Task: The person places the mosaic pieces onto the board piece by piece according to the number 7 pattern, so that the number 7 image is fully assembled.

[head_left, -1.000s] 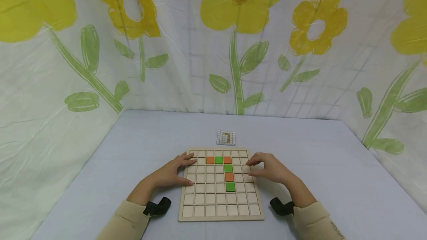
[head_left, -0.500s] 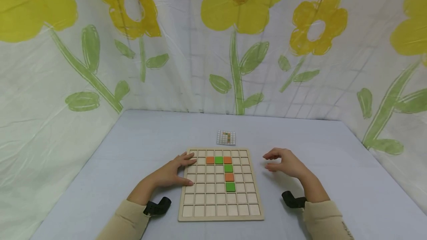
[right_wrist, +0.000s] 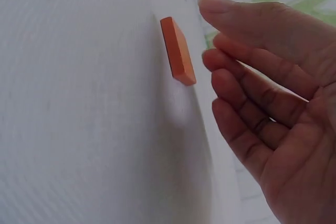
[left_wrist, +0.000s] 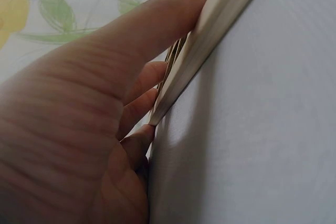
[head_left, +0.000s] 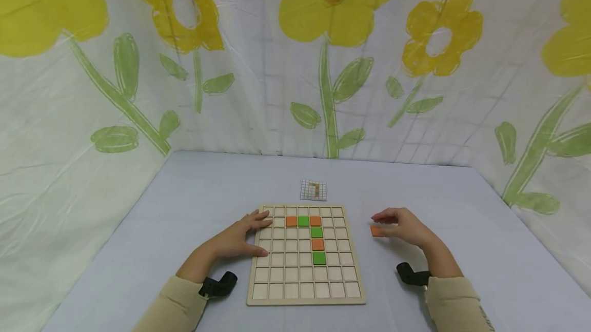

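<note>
My left hand [head_left: 235,237] rests on the left rim of a wooden grid board [head_left: 304,301], fingers spread and thumb at the edge. In the left wrist view its thumb [left_wrist: 157,19] lies along the board's side [left_wrist: 194,51]. Three orange and three green square tiles sit in the grid, in a row that turns down a column; one is a green tile [head_left: 319,258]. Right of the board, my right hand [head_left: 406,228] hovers over a loose orange tile [head_left: 376,231]. In the right wrist view that tile [right_wrist: 177,51] lies on the table, apart from the loosely bent fingers [right_wrist: 241,124].
A small printed card [head_left: 313,190] with a grid and coloured squares lies behind the board. The table [head_left: 461,209] is covered in white cloth, and a flower-painted curtain [head_left: 258,91] hangs behind it. Black wrist cameras [head_left: 413,275] sit at the cuffs.
My right hand has moved right, off the board's right edge, to above the table. The loose orange tile now shows under it. The left hand and the tiles in the board stay put.
</note>
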Action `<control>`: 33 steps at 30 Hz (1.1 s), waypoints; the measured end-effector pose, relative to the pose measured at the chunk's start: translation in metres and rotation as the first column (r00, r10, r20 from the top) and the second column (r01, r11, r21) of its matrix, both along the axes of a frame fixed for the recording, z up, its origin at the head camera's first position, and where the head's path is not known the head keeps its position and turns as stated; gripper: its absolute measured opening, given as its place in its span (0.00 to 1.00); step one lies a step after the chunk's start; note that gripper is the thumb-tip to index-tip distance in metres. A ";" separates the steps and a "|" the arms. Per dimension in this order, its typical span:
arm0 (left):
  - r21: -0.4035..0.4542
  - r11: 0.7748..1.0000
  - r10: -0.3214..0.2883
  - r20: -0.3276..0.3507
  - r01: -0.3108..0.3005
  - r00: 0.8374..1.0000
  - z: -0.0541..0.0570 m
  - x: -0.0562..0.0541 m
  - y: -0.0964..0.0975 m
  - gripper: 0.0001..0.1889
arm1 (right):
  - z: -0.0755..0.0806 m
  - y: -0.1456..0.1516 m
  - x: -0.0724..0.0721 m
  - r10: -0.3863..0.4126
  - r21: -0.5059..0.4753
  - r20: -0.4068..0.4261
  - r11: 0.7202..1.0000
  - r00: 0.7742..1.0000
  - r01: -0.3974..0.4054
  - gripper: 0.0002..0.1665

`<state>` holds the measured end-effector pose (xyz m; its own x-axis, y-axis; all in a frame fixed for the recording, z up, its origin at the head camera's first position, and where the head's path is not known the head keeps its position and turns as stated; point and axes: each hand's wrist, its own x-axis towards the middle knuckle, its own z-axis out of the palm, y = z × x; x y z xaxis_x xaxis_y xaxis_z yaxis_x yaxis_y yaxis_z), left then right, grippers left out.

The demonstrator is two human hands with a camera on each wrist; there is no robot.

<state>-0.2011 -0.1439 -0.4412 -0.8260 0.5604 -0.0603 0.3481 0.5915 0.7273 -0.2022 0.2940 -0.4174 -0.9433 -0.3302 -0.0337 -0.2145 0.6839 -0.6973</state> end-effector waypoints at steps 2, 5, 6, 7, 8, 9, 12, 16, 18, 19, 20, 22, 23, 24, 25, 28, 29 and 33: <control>0.000 1.000 0.001 -0.001 -0.001 1.000 0.000 0.000 0.000 0.43 | -0.001 0.001 0.000 0.006 0.003 0.013 1.000 1.000 -0.006 0.24; 0.000 1.000 0.003 0.001 -0.003 1.000 -0.001 -0.001 0.001 0.42 | -0.003 0.004 -0.001 0.016 -0.010 0.034 1.000 0.999 -0.016 0.23; 0.001 1.000 0.005 0.003 -0.005 1.000 -0.001 -0.001 0.001 0.42 | -0.004 0.004 -0.001 0.017 -0.013 0.040 1.000 0.999 -0.016 0.23; 0.001 1.000 0.005 0.004 -0.005 1.000 -0.001 -0.001 0.001 0.42 | -0.005 0.005 -0.002 0.016 -0.014 0.042 1.000 0.999 -0.016 0.23; 0.002 1.000 0.005 0.006 -0.005 1.000 0.000 -0.001 0.002 0.42 | -0.005 0.005 -0.002 0.017 -0.017 0.044 1.000 0.999 -0.016 0.23; 0.001 1.000 0.005 0.006 -0.005 1.000 0.000 -0.001 0.002 0.42 | -0.006 0.006 -0.002 0.021 -0.015 0.042 1.000 0.999 -0.020 0.23; 0.000 1.000 0.005 0.007 -0.005 1.000 0.001 0.000 0.002 0.42 | -0.006 0.005 -0.001 0.030 -0.008 0.023 1.000 0.999 -0.030 0.23; 0.000 1.000 0.005 0.008 -0.005 1.000 0.000 0.000 0.001 0.42 | -0.006 0.004 -0.001 0.031 0.005 0.000 1.000 1.000 -0.031 0.22; -0.002 1.000 0.003 0.005 -0.003 1.000 0.000 -0.001 0.001 0.42 | -0.005 0.004 0.000 0.016 0.016 0.003 1.000 1.000 -0.016 0.21; -0.002 1.000 0.003 0.003 -0.003 1.000 0.000 -0.001 0.001 0.42 | -0.005 0.003 0.000 0.008 0.022 0.005 1.000 1.000 -0.008 0.21; -0.002 1.000 0.004 0.004 -0.004 1.000 0.000 0.000 0.001 0.42 | -0.005 0.003 0.001 0.000 0.028 0.008 1.000 1.000 0.000 0.20; -0.004 1.000 0.003 0.000 -0.003 1.000 0.000 -0.001 0.001 0.42 | -0.005 0.004 0.001 -0.015 0.033 0.016 0.999 1.000 0.014 0.20; -0.003 1.000 0.003 0.000 -0.003 1.000 0.000 0.000 0.001 0.42 | -0.005 0.004 0.001 -0.020 0.032 0.019 0.999 1.000 0.020 0.19; -0.002 1.000 0.002 0.000 -0.002 1.000 0.000 0.000 0.001 0.42 | -0.005 0.004 0.001 -0.024 0.032 0.021 0.999 0.999 0.023 0.19; -0.002 1.000 0.002 0.000 -0.002 1.000 0.000 0.000 0.001 0.42 | -0.006 0.004 0.001 -0.026 0.032 0.022 0.999 0.999 0.026 0.19; -0.005 1.000 0.004 0.003 -0.004 1.000 0.001 0.000 0.001 0.42 | -0.007 0.004 0.000 -0.029 0.047 0.017 0.998 0.999 0.028 0.17; -0.006 1.000 0.003 0.002 -0.003 1.000 0.001 0.000 0.001 0.42 | -0.007 0.004 0.000 -0.030 0.059 0.009 0.998 1.000 0.030 0.17; -0.006 1.000 0.002 -0.003 -0.002 1.000 0.001 0.000 0.001 0.42 | -0.008 0.002 -0.001 -0.031 0.107 -0.022 0.994 0.999 0.033 0.15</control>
